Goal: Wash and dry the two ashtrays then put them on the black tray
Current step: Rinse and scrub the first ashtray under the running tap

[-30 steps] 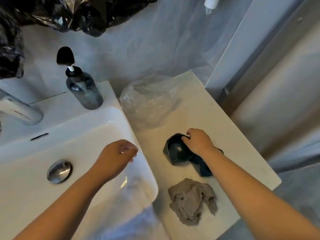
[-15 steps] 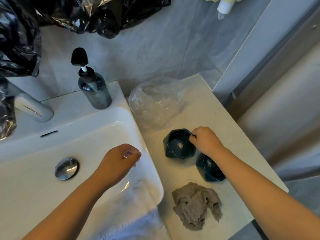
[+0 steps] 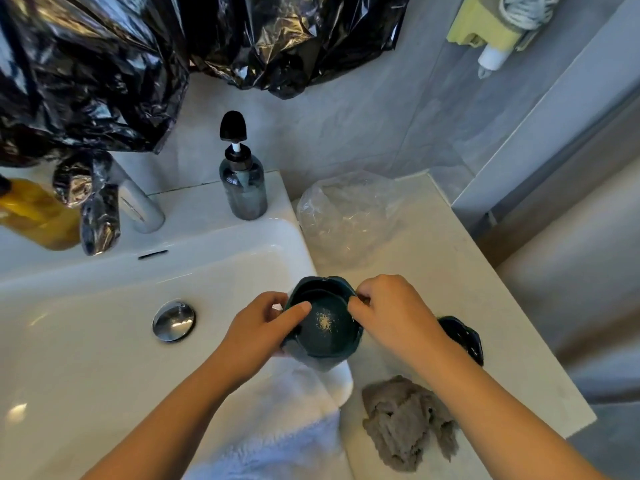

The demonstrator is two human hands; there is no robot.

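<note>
Both hands hold a dark green ashtray (image 3: 325,323) above the right rim of the white sink (image 3: 104,341). Pale crumbs lie in its bowl. My left hand (image 3: 263,327) grips its left side, thumb inside the rim. My right hand (image 3: 388,310) pinches its right rim. The second dark ashtray (image 3: 462,336) lies on the pale counter (image 3: 467,278), partly hidden behind my right wrist. No black tray is in view.
A grey cloth (image 3: 405,420) lies crumpled at the counter's front. A white towel (image 3: 298,424) hangs over the sink's corner. A soap pump bottle (image 3: 242,181), a tap (image 3: 138,206), a clear plastic bag (image 3: 346,216) and black plastic sheeting (image 3: 104,64) stand behind.
My right hand lifted one ashtray off the counter and carried it left to the sink's rim. My left hand came up and took hold of its other side.
</note>
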